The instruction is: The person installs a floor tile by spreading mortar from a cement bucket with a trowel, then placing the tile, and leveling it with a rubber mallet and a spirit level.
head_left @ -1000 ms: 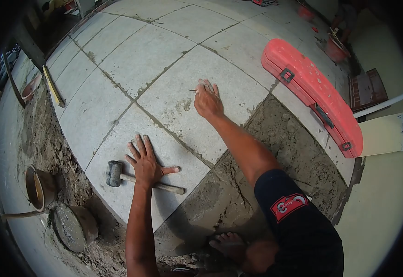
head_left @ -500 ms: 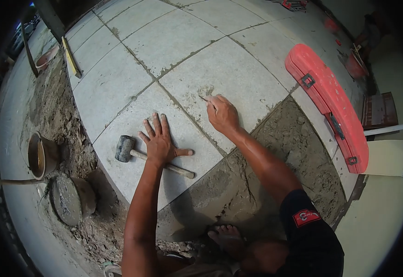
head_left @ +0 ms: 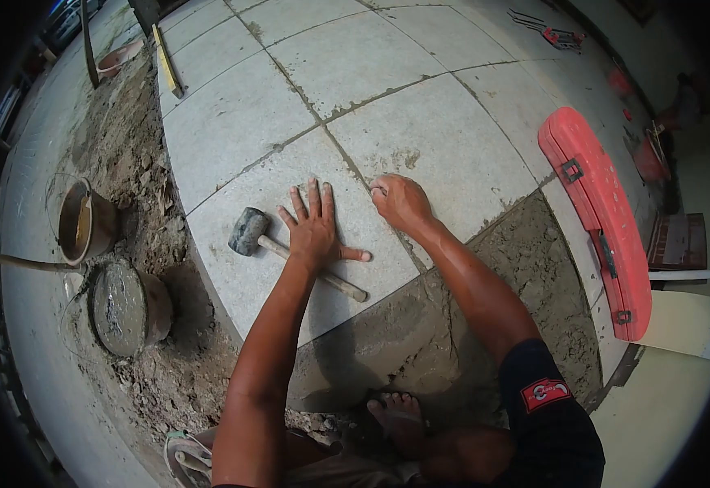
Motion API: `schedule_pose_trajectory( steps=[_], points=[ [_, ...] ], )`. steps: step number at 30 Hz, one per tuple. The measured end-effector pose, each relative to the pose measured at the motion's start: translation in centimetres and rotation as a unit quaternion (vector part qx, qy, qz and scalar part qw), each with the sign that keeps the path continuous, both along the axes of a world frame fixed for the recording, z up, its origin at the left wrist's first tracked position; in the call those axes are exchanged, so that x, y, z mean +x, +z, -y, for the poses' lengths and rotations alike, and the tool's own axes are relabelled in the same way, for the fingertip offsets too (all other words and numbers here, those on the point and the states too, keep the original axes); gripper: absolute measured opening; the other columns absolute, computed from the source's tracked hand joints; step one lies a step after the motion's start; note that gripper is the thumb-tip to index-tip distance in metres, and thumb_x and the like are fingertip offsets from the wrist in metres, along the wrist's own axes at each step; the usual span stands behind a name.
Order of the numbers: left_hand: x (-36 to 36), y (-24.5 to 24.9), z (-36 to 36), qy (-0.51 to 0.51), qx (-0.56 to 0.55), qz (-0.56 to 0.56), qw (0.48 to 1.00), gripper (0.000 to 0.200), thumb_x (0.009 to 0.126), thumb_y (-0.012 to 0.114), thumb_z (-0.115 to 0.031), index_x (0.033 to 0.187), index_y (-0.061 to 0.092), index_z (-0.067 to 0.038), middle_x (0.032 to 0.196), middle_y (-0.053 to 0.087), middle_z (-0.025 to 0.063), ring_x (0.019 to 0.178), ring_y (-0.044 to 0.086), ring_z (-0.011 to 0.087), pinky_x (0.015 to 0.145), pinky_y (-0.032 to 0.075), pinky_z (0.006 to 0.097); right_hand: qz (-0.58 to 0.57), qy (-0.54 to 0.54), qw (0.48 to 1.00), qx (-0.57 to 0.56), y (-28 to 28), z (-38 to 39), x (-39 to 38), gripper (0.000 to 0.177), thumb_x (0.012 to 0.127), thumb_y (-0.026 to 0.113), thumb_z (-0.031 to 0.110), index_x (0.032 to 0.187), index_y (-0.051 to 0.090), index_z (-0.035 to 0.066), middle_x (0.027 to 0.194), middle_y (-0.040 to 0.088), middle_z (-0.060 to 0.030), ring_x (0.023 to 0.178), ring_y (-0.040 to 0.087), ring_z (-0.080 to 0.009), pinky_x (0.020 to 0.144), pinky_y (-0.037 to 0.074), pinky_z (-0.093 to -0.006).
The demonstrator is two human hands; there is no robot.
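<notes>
My left hand (head_left: 314, 240) lies flat with spread fingers on a light grey floor tile (head_left: 215, 229). Under its palm and wrist runs the wooden handle of a rubber mallet (head_left: 248, 232), whose dark head rests on the tile to the left. My right hand (head_left: 404, 203) is closed in a pinch, fingertips right at the mortar-lined joint (head_left: 343, 151) between this tile and its neighbour. Whatever thin thing it pinches is mostly hidden by the fingers. Wet mortar (head_left: 526, 272) spreads below the tiles, close under my right forearm.
A red hard case (head_left: 595, 220) lies along the right side. On the left, a bucket of grey mix (head_left: 119, 309) and another bucket (head_left: 86, 224) stand on rough soil. A yellow level (head_left: 168, 63) lies at the far left tile edge, and a red tool (head_left: 562, 37) lies far right.
My right hand has moved from the middle of the neighbouring tile left to the joint, and the thin dark tip no longer shows. My left hand stays flat; the view has shifted.
</notes>
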State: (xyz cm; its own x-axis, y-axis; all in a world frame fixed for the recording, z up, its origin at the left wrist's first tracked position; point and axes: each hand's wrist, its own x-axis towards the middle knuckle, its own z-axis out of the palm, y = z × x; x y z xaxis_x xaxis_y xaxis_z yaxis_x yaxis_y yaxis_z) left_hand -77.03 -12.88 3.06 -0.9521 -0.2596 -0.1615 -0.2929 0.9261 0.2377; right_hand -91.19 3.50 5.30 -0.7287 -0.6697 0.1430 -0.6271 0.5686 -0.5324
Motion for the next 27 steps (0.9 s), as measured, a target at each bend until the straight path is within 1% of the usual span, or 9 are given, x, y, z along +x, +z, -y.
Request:
schedule_pose_trajectory(
  steps=[1, 3, 7, 9, 11, 14, 16, 21, 27],
  points=[
    [0.1, 0.0, 0.0, -0.001, 0.004, -0.002, 1.0, 0.173, 0.039, 0.074, -0.097, 0.167, 0.01, 0.001, 0.173, 0.002, 0.0292, 0.156, -0.006, 0.0596, 0.114, 0.008, 0.0828, 0.001, 0.004, 1.0, 0.0, 0.1, 0.3, 0.1, 0.022, 0.093, 0.061, 0.016, 0.104, 0.072, 0.001, 0.103, 0.072, -0.0229, 0.096, 0.069, -0.0441, 0.085, 0.055, -0.0498],
    [0.1, 0.0, 0.0, 0.006, 0.002, 0.001, 1.0, 0.172, 0.04, 0.074, -0.097, 0.167, 0.011, 0.0, 0.174, 0.002, 0.0288, 0.156, -0.005, 0.0592, 0.114, 0.008, 0.0827, -0.016, -0.008, 1.0, 0.014, 0.3, 0.9, 0.4, 0.017, 0.093, 0.061, 0.016, 0.092, 0.07, 0.001, 0.094, 0.071, -0.0236, 0.093, 0.069, -0.0438, 0.082, 0.054, -0.0521],
    [0.1, 0.1, 0.0, 0.014, 0.002, -0.015, 1.0, 0.173, 0.038, 0.075, -0.096, 0.166, 0.012, 0.001, 0.173, 0.004, 0.0298, 0.155, -0.001, 0.0608, 0.113, 0.009, 0.0838, -0.036, 0.001, 0.999, 0.023, 0.3, 1.2, 0.6, 0.016, 0.093, 0.061, 0.015, 0.092, 0.07, 0.001, 0.093, 0.071, -0.0233, 0.092, 0.069, -0.0439, 0.082, 0.054, -0.0521],
    [0.2, 0.4, 0.1, 0.001, -0.004, -0.009, 1.0, 0.172, 0.039, 0.075, -0.096, 0.166, 0.013, 0.001, 0.173, 0.005, 0.0297, 0.155, 0.0, 0.0604, 0.114, 0.009, 0.0833, -0.103, 0.011, 0.994, 0.039, -0.3, 1.5, 0.4, 0.016, 0.094, 0.061, 0.014, 0.091, 0.068, 0.001, 0.092, 0.07, -0.0223, 0.091, 0.069, -0.0441, 0.081, 0.054, -0.0523],
    [0.4, 0.3, 0.2, 0.009, 0.005, -0.016, 1.0, 0.171, 0.039, 0.075, -0.096, 0.166, 0.013, 0.0, 0.173, 0.005, 0.029, 0.156, 0.001, 0.0598, 0.114, 0.009, 0.083, -0.118, 0.008, 0.989, 0.088, 0.3, 2.3, 0.7, 0.015, 0.095, 0.061, 0.014, 0.09, 0.067, 0.001, 0.092, 0.07, -0.0209, 0.09, 0.068, -0.0436, 0.08, 0.055, -0.0523],
    [0.7, 0.7, 0.5, 0.026, 0.015, -0.005, 1.0, 0.171, 0.039, 0.076, -0.095, 0.167, 0.013, 0.0, 0.173, 0.004, 0.0284, 0.156, 0.0, 0.0595, 0.115, 0.007, 0.0826, -0.17, 0.031, 0.978, 0.119, 0.4, 2.9, 0.7, 0.015, 0.096, 0.06, 0.012, 0.089, 0.068, 0.001, 0.092, 0.07, -0.0205, 0.089, 0.069, -0.0421, 0.079, 0.055, -0.0518],
    [0.7, 0.6, 0.5, 0.011, 0.033, -0.02, 0.999, 0.171, 0.038, 0.077, -0.093, 0.167, 0.013, -0.001, 0.174, 0.003, 0.0277, 0.156, 0.0, 0.0591, 0.116, 0.006, 0.0822, -0.184, 0.054, 0.974, 0.123, 0.3, 3.2, 0.7, 0.014, 0.095, 0.06, 0.011, 0.089, 0.068, 0.001, 0.091, 0.07, -0.0205, 0.089, 0.07, -0.0416, 0.079, 0.055, -0.0516],
    [1.0, 0.9, 0.7, 0.021, 0.046, -0.016, 0.999, 0.171, 0.039, 0.079, -0.092, 0.167, 0.012, -0.002, 0.174, 0.002, 0.0267, 0.157, -0.001, 0.058, 0.116, 0.003, 0.0814, -0.239, 0.057, 0.955, 0.164, 0.2, 3.6, 1.0, 0.014, 0.095, 0.058, 0.009, 0.087, 0.068, 0.002, 0.09, 0.071, -0.0197, 0.087, 0.071, -0.0404, 0.077, 0.056, -0.0502],
    [1.1, 0.8, 0.8, 0.01, 0.052, -0.01, 0.999, 0.17, 0.039, 0.079, -0.091, 0.167, 0.013, -0.003, 0.174, 0.003, 0.0258, 0.157, -0.002, 0.0574, 0.117, 0.004, 0.0814, -0.24, 0.055, 0.948, 0.2, 0.4, 4.4, 1.0, 0.016, 0.095, 0.055, 0.008, 0.087, 0.069, 0.002, 0.09, 0.072, -0.0198, 0.088, 0.071, -0.0403, 0.077, 0.056, -0.0504]
  ],
)
